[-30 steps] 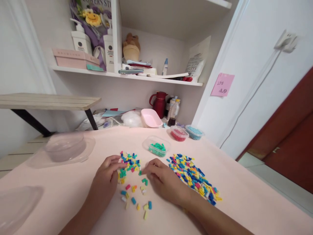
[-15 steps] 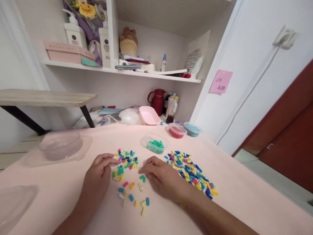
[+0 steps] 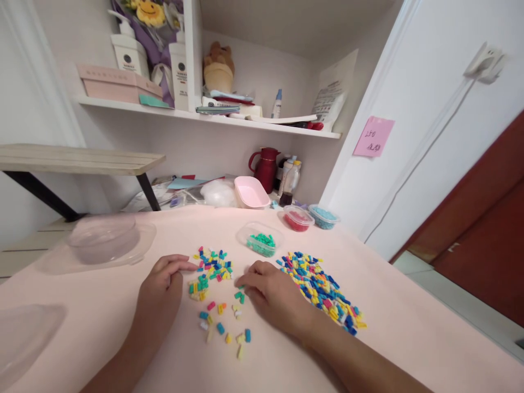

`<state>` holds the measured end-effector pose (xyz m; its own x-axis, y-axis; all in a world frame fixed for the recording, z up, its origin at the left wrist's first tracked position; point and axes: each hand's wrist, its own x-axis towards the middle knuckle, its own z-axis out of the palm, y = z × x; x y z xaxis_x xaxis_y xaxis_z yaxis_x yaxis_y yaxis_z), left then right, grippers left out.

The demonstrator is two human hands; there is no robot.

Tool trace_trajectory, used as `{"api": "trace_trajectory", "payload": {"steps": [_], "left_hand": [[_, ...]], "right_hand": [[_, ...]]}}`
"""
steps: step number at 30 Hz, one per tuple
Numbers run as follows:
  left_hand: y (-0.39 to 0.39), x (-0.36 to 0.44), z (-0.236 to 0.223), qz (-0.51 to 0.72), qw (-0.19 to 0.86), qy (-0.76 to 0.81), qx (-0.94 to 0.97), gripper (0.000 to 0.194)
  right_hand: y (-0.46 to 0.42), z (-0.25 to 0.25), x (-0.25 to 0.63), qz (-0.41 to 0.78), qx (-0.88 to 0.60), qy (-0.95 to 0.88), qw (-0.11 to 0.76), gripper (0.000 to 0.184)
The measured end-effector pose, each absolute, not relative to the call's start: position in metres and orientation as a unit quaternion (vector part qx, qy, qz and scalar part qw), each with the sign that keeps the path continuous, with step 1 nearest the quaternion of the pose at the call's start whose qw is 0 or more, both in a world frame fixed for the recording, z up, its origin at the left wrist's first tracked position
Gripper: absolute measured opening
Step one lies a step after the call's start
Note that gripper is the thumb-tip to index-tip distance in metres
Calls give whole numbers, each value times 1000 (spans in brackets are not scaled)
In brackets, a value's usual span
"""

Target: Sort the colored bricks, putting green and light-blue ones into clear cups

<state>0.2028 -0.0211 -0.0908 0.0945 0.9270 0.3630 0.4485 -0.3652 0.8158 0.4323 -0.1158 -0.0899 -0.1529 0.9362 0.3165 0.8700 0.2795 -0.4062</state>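
Both my hands rest on a pale pink table (image 3: 388, 349) on either side of a small heap of coloured beads (image 3: 213, 267). My left hand (image 3: 161, 286) lies with its fingers loosely curled, the forefinger reaching toward the heap's left edge. My right hand (image 3: 270, 292) has its fingertips pinched together at green beads (image 3: 239, 296) just below the heap. Scattered loose beads (image 3: 225, 327) lie between my wrists. A larger pile of mixed beads (image 3: 321, 286) spreads to the right of my right hand.
A clear tub of green beads (image 3: 262, 242) stands behind the piles, with tubs of red beads (image 3: 298, 218) and blue beads (image 3: 324, 216) farther back. A clear bowl on a lid (image 3: 102, 240) sits at left, another clear lid (image 3: 24, 333) at the near left. A pink dish (image 3: 250, 194) and red jug (image 3: 266, 169) stand by the wall.
My left hand has drawn back a little to the left, away from the small heap. My right hand stays at the green beads. The camera has shifted slightly.
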Motion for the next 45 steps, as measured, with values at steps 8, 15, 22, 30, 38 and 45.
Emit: {"api": "trace_trajectory", "payload": {"steps": [8,15,22,30,38,45], "left_hand": [[-18,200,-90,483,280,516,650,30],[-14,197,-93,518,288,516,618,29],[-13,197,-95,511,296,513,623,27],[-15,198,-94,506,287,512,632,25],[-19,199,-92,491,303,520,630,26],[-20,199,-91,480,310,530,626,27]], "right_hand": [[-113,-83,432,113,-630,-712,287,22],[-105,-66,468,124,-650,-559,499,16],[-96,-65,507,134,-593,-493,622,40],[-102,-67,508,146,-579,-542,591,38],[-102,-71,505,113,-590,-604,524,44],[-106,-67,501,49,-578,-632,514,39]]}}
